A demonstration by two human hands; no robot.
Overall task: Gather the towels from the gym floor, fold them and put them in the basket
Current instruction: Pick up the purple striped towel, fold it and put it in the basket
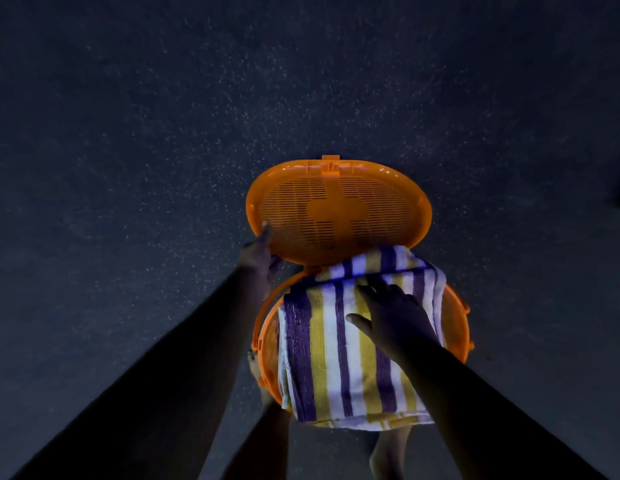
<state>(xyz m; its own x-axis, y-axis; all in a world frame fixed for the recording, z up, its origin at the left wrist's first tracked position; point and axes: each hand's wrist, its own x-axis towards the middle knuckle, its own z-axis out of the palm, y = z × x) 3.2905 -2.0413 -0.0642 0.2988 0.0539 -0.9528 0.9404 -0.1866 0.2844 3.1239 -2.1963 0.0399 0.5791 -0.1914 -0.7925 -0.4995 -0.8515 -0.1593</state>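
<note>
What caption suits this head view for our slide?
Left hand holds the orange basket's lid open while right hand presses a folded striped towel into the basket.

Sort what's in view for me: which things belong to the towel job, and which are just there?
Job:
striped towel, folded, lying across the basket's top
orange basket
basket lid, held open by left hand
right hand, resting on the towel

Just there:
speckled dark floor
</note>
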